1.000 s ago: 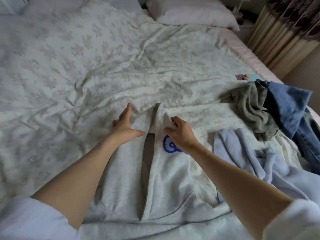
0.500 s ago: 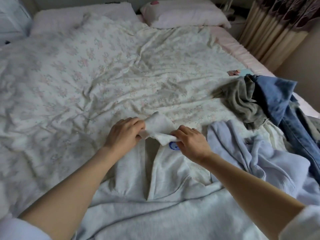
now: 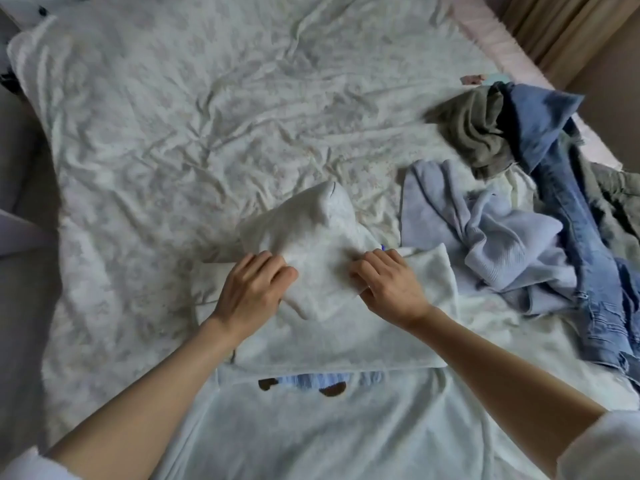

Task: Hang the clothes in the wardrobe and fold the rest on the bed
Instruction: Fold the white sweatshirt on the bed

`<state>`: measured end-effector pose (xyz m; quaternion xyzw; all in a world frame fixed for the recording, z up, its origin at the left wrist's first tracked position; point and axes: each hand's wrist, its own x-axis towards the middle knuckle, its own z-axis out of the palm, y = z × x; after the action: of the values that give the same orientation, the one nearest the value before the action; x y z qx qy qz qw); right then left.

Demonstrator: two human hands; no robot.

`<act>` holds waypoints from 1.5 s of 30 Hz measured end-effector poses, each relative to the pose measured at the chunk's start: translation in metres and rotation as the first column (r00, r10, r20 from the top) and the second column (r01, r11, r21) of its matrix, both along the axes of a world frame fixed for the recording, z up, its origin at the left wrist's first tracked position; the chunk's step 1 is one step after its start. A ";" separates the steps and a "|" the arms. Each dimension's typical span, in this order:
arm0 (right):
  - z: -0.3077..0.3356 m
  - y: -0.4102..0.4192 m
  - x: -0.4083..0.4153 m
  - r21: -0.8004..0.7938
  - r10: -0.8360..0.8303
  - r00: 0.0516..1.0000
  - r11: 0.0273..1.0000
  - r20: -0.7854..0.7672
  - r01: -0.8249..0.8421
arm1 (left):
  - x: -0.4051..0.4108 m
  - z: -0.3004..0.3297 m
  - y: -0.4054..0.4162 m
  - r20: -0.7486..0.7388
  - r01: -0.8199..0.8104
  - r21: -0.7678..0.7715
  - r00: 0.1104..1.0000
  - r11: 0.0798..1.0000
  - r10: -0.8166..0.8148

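A light grey hoodie [image 3: 322, 341] lies on the bed in front of me, its upper part folded toward me into a thick band. Its hood [image 3: 311, 233] is bunched up on top of the fold. My left hand [image 3: 252, 292] grips the hood's left side with curled fingers. My right hand [image 3: 388, 285] pinches the hood's right side, next to a small bit of blue print. A pile of other clothes lies to the right: a lilac sweater [image 3: 485, 230], blue jeans [image 3: 568, 216] and an olive-grey garment [image 3: 474, 129].
The bed [image 3: 194, 126] carries a wrinkled pale floral cover across its far and left parts. Beige curtains [image 3: 561, 26] hang at the upper right beyond the bed's pink edge. A small pink and blue item [image 3: 485, 79] lies behind the pile.
Both hands have pulled the hoodie's top end toward me and folded it over the body. The hood now sits bunched on the fold; the blue print is nearly hidden.
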<state>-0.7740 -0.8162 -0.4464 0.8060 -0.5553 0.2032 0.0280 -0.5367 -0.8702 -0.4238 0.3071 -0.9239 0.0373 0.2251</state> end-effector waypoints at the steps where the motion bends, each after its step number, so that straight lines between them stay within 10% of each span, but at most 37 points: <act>1: 0.001 0.014 0.002 0.002 -0.009 1.000 1.000 0.003 0.009 | 0.003 0.000 0.016 0.004 0.002 -0.002 1.000 1.000 -0.002; 15: -0.065 0.191 0.035 0.333 0.083 0.987 0.942 -0.138 -0.033 | 0.077 -0.080 0.204 0.195 -0.010 0.356 0.979 0.934 -0.064; 21: -0.044 0.175 0.041 0.349 -0.076 0.995 0.936 0.061 0.050 | 0.082 -0.070 0.190 0.099 -0.234 0.394 0.972 0.889 0.211; 34: -0.054 0.156 0.067 0.439 0.296 0.949 0.842 0.109 -0.313 | 0.050 -0.085 0.164 0.226 -0.034 0.483 0.970 0.875 -0.087; 40: -0.051 0.135 0.075 0.327 0.013 0.990 0.943 0.140 -0.058 | 0.031 -0.078 0.145 0.050 -0.202 0.487 0.978 0.850 0.203; 45: -0.072 0.105 0.097 0.604 -0.208 0.977 0.774 -0.042 0.191 | 0.001 -0.104 0.135 0.328 -0.474 0.424 0.875 0.772 0.357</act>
<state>-0.6769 -0.7117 -0.5184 0.7064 -0.6734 0.0224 -0.2169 -0.5355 -0.7348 -0.5278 0.5452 -0.8302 -0.1149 0.0176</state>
